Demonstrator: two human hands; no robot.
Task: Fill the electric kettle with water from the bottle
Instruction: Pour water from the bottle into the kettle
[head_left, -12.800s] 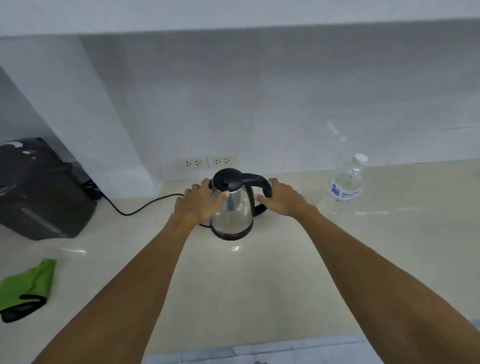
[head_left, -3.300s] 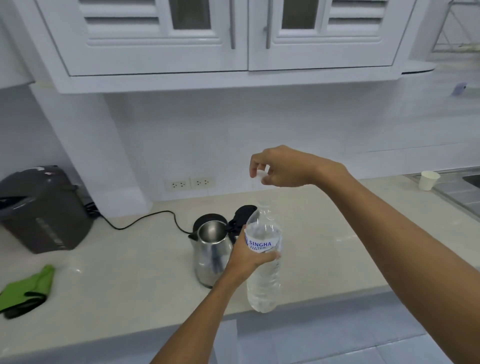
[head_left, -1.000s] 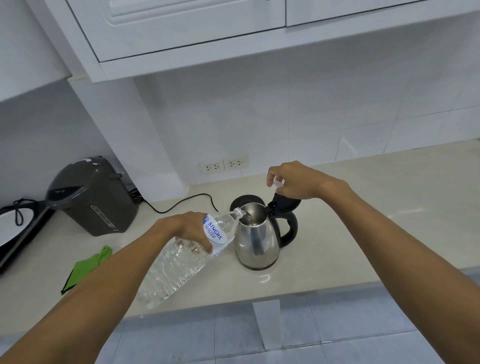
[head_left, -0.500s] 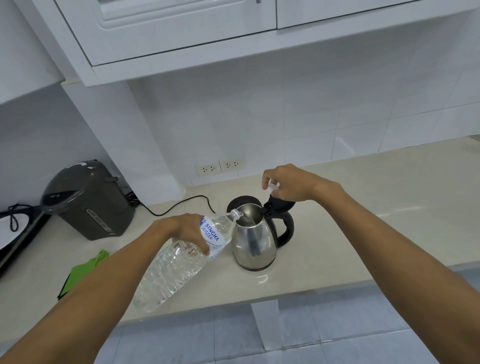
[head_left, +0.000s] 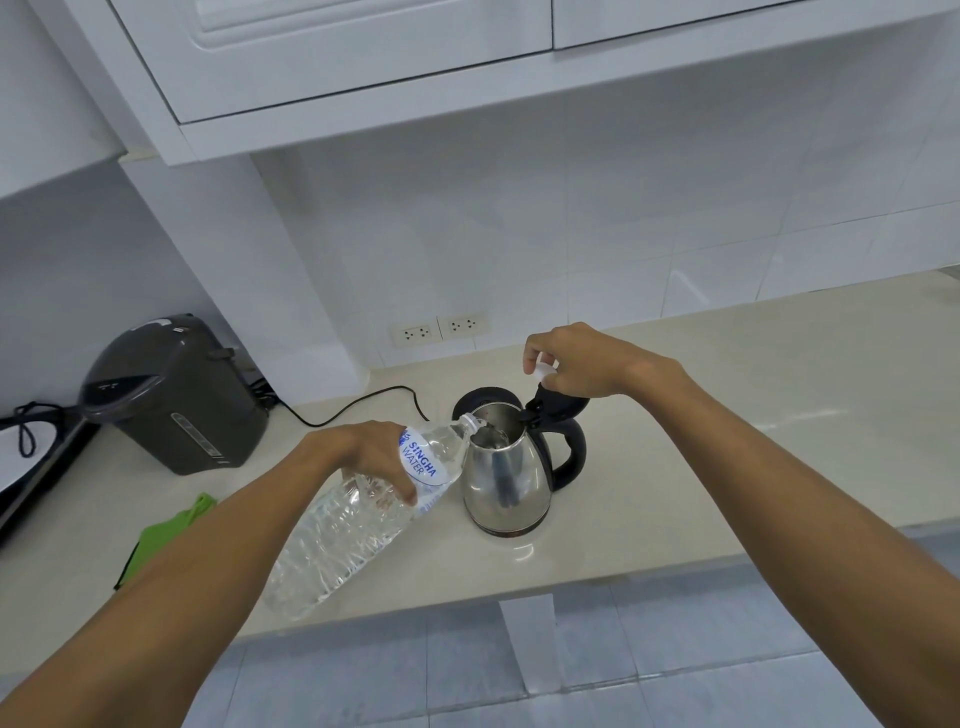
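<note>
A steel electric kettle with a black handle stands on the beige counter, its black lid flipped open. My left hand grips a clear plastic water bottle near its blue-and-white label, tilted with its open neck at the kettle's rim. My right hand hovers just above the raised lid and pinches the small white bottle cap between its fingertips.
A dark grey hot-water dispenser stands at the left by the wall, with a black cord running to the kettle. A green cloth lies near the counter's front edge. Wall sockets sit behind. White cabinets hang overhead.
The bottle has stayed tilted with its neck at the kettle's rim over the last second. Both hands keep their places; only my view has shifted slightly.
</note>
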